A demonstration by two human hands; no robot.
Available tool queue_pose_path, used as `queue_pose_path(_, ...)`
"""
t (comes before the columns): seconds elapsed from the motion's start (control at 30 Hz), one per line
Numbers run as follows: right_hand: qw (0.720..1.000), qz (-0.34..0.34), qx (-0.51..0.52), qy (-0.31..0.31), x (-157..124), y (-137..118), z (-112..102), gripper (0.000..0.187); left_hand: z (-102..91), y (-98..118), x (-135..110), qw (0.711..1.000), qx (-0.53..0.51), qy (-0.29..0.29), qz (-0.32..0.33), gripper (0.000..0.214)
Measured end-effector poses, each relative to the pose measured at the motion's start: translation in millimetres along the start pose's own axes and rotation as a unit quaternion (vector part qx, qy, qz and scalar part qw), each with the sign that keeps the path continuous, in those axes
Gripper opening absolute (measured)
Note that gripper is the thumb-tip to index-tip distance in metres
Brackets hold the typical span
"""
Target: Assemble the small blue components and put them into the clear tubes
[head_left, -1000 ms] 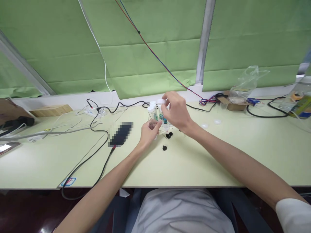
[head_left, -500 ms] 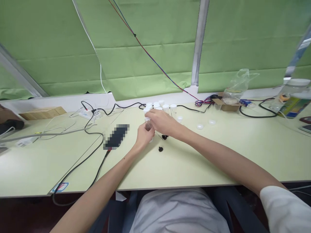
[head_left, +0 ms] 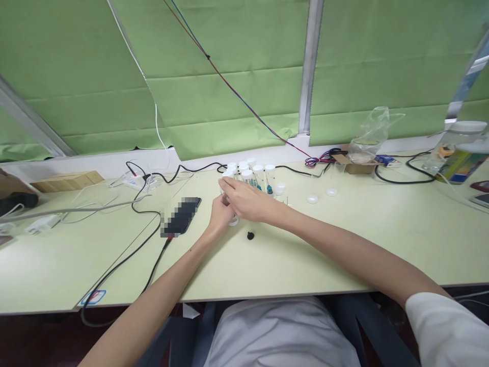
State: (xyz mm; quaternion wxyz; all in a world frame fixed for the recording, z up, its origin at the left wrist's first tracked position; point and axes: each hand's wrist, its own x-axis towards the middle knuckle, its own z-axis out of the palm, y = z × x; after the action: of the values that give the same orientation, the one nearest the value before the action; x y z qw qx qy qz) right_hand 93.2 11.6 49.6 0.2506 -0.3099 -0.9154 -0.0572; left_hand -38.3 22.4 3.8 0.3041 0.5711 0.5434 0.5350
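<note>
My left hand is wrapped round a small clear bottle, mostly hidden by the fingers; a white round end shows below it. Over the bottle's top lies my right hand, fingers bent together, hiding what they grip. Just beyond both hands stand several small clear bottles with white lids, some with teal parts inside. On the table nearer to me is a small black knob-like piece. Thin metallic pieces lie right of my right wrist.
Loose white lids lie to the right. A dark phone with a black cable is on the left, near a power strip. Farther right are a cardboard box with a plastic bag and a large clear jar.
Both hands have shifted slightly left, still together at the bottle. The right hand now covers the black pieces seen beside it before. Teal parts in the standing bottles have come into view.
</note>
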Motion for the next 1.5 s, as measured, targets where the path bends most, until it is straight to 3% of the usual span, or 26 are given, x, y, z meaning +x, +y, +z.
queue_pose_path(0.1, 1.000, 0.022, 0.003, 0.001, -2, -3, 8, 0.068, 0.0, 1, -1, 1.000, 0.004, -0.001, 0.010, 0.007)
queue_pose_path(0.27, 0.998, 0.050, 0.014, 0.020, -4, -8, 13, 0.066, 0.3, 0, -1, 0.999, 0.030, 0.003, 0.018, 0.008)
queue_pose_path(0.63, 0.995, 0.052, 0.072, 0.045, 1, 1, 1, 0.026, 1.6, -2, -3, 0.999, 0.017, -0.017, 0.039, 0.016)
queue_pose_path(0.87, 0.995, 0.081, 0.059, 0.029, 0, 3, -10, 0.015, 1.3, -11, 0, 0.994, 0.048, -0.042, 0.092, 0.007)
queue_pose_path(1.03, 0.997, 0.067, 0.041, -0.007, 1, 12, -19, 0.013, 4.3, -14, 0, 0.989, 0.071, -0.084, 0.097, 0.009)
queue_pose_path(1.2, 0.996, 0.061, 0.036, -0.058, 2, 18, -30, 0.012, 7.5, -13, -6, 0.989, 0.057, -0.079, 0.111, 0.017)
queue_pose_path(1.33, 0.988, 0.097, 0.041, -0.110, -1, 19, -47, 0.010, 9.5, -11, -12, 0.986, 0.075, -0.088, 0.117, 0.022)
queue_pose_path(1.5, 0.980, 0.123, 0.038, -0.151, -5, 23, -57, 0.014, 9.9, -11, -16, 0.970, 0.148, -0.089, 0.173, 0.016)
